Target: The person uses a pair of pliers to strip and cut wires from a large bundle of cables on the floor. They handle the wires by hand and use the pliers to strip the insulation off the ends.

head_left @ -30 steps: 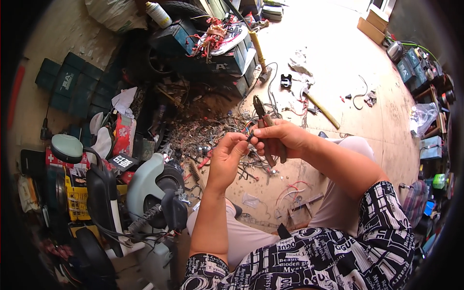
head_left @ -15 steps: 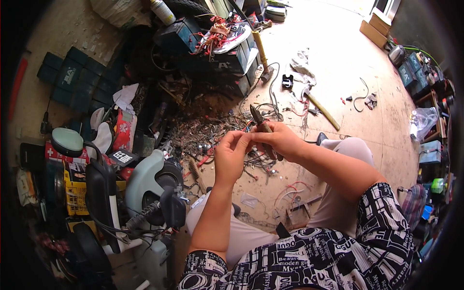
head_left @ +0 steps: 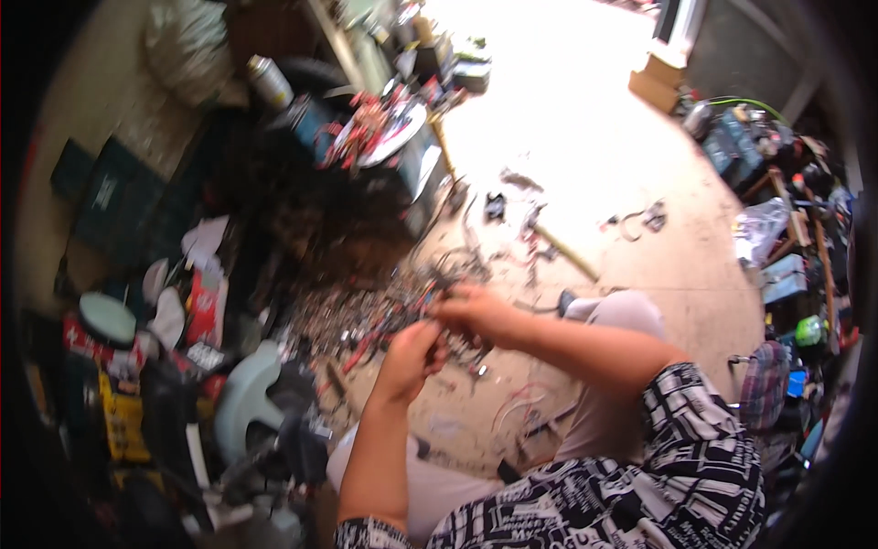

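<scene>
The person's left hand (head_left: 413, 352) and right hand (head_left: 477, 313) meet close together over a dusty floor (head_left: 640, 247), above a dark heap of scrap wire and small metal bits (head_left: 375, 316) that spreads out just ahead of the knees. The right hand is curled shut around something thin and dark (the frame is too blurred to tell what, or how firmly), and the left hand's fingers are bunched narrow and pinch toward the same spot, nearly touching the right. The thing being handled sits between the two hands, above the near edge of the heap. To the person's left lie a pale grey power tool (head_left: 247, 403) and a yellow case (head_left: 123, 425); a spray can (head_left: 268, 80) stands farther off.
</scene>
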The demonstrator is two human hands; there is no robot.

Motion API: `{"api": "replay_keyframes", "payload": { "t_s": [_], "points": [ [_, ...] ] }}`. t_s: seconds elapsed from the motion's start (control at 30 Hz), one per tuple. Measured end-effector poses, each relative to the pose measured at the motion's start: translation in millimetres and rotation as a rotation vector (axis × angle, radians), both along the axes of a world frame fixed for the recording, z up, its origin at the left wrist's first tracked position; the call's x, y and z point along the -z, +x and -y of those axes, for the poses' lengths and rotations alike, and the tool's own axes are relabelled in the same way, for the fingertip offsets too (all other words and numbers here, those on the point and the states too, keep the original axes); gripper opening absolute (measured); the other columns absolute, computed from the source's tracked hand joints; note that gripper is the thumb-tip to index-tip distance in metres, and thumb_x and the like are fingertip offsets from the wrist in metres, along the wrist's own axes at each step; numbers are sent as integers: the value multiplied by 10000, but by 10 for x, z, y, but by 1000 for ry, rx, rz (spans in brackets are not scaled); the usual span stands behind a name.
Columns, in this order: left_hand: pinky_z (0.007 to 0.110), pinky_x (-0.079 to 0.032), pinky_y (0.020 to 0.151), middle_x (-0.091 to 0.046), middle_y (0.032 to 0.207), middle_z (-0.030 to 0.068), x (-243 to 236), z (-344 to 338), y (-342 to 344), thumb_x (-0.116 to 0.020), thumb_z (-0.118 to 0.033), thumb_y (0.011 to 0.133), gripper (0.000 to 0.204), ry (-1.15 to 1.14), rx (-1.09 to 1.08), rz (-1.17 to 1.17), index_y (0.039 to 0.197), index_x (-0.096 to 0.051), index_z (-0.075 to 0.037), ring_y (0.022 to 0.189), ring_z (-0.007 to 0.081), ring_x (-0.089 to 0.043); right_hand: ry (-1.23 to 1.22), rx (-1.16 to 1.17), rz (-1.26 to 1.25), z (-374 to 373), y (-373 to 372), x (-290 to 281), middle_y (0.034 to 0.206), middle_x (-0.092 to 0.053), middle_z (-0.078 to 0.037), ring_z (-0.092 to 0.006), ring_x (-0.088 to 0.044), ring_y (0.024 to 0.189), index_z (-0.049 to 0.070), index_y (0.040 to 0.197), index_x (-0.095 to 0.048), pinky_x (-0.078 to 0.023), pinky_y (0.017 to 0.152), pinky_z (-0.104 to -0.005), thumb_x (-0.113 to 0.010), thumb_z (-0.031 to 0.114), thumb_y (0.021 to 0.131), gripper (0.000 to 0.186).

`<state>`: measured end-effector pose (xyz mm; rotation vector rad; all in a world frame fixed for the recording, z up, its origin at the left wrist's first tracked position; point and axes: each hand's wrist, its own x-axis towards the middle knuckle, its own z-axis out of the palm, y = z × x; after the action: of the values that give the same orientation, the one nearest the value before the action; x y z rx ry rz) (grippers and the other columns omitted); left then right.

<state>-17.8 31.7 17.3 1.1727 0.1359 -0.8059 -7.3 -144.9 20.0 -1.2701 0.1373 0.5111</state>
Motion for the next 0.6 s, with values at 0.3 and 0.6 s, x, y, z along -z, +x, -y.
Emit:
{"api": "replay_keyframes", "payload": {
  "t_s": [0.3,0.6],
  "points": [
    [205,-313,448,-533,596,-27,32,129,-92,-534,-167,911,223,417,-2,362,735,-583,-40,493,39,-428,-101,-133,-4,94,-11,-33,651,-548,-2,-78,-475,564,49,818,-599,-368,493,-234,-679,234,820,202],
    [311,-381,461,-551,545,79,-24,119,-103,-591,-198,865,249,901,134,825,700,-583,-12,455,138,-486,-505,-44,295,-128,-11,348,594,-508,-17,-104,-455,517,33,775,-547,-391,479,-300,-619,285,862,276]
  ]
}}
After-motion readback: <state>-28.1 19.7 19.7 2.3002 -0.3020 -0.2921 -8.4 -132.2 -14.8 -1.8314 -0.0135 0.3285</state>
